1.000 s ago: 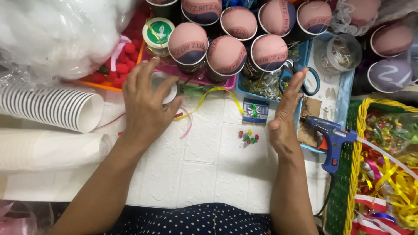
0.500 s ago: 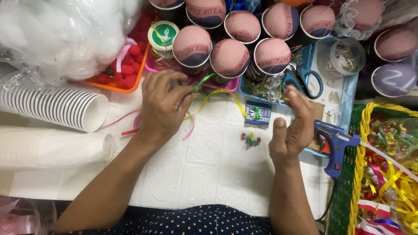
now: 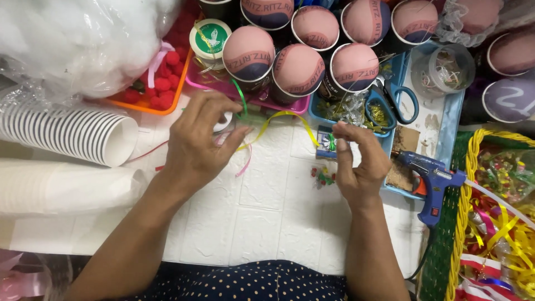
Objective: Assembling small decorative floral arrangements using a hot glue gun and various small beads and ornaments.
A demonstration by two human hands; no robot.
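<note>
At the far left, a sleeve of nested white paper cups (image 3: 67,132) is being kept on its side on the white brick-patterned table (image 3: 267,223), with a second plain white stack (image 3: 61,187) lying just below it. Above them, a clear bag of white stuffing (image 3: 72,44) is being rested against an orange tray of red pompoms (image 3: 159,92).

The left hand (image 3: 195,147) is being held over the table near the tray, its fingers curled and drawn close together — pinched on thin ribbon (image 3: 262,125), of which green, yellow and pink strands are being shown trailing from the fingertips. A small white roll is being partly covered under this hand; what it is cannot be told.

The yellow strand is being arched rightward to the right hand (image 3: 359,161), whose thumb and forefinger are being pressed narrowly on a small blue packet with a green bow (image 3: 329,144). A tiny cluster of coloured bits (image 3: 322,177) is lying on the table just beside this hand.

Behind both hands, dark cups with pink domed tops (image 3: 298,69) are being stood in rows. Further right, blue-handled scissors (image 3: 398,103) are being kept in a blue tray (image 3: 451,131), a blue glue gun (image 3: 432,181) is lying at its edge, and a yellow-rimmed basket of ribbons (image 3: 496,223) is being stationed at the far right.
</note>
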